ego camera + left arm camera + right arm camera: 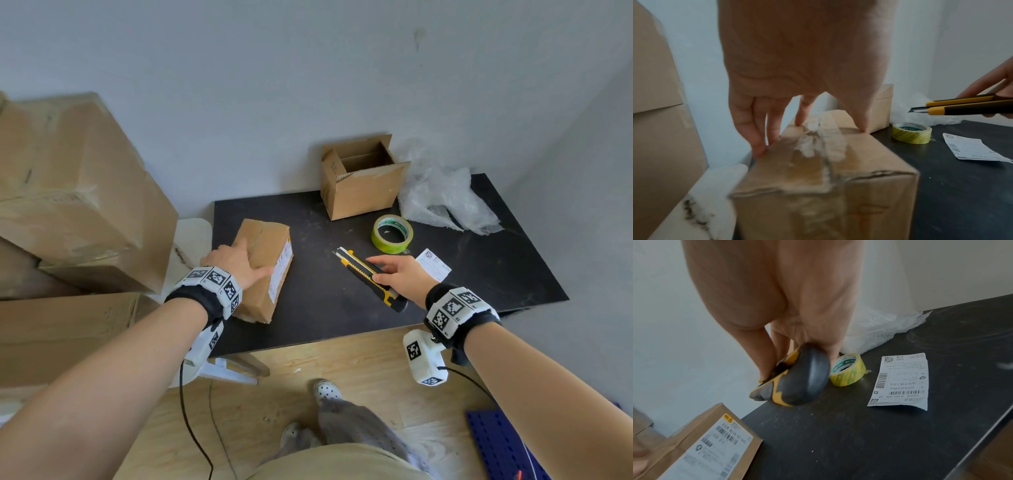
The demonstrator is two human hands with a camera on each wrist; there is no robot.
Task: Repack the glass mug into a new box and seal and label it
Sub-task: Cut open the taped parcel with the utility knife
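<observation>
A sealed, taped cardboard box (265,270) with a shipping label on its side lies at the left of the black table (325,315). My left hand (238,263) rests on top of it; its fingertips (759,149) press the left edge and the thumb touches the right edge. My right hand (399,274) grips a yellow-and-black utility knife (368,274) just above the table, with the blade (917,110) out and pointing towards the box. An open empty box (363,186) stands at the back. No glass mug is in sight.
A green-yellow tape roll (392,233), a loose shipping label (433,265) and crumpled bubble wrap (442,198) lie right of the knife. Large cardboard boxes (68,192) are stacked left of the table beside a white seat (193,236). A blue pegboard (503,445) lies on the floor.
</observation>
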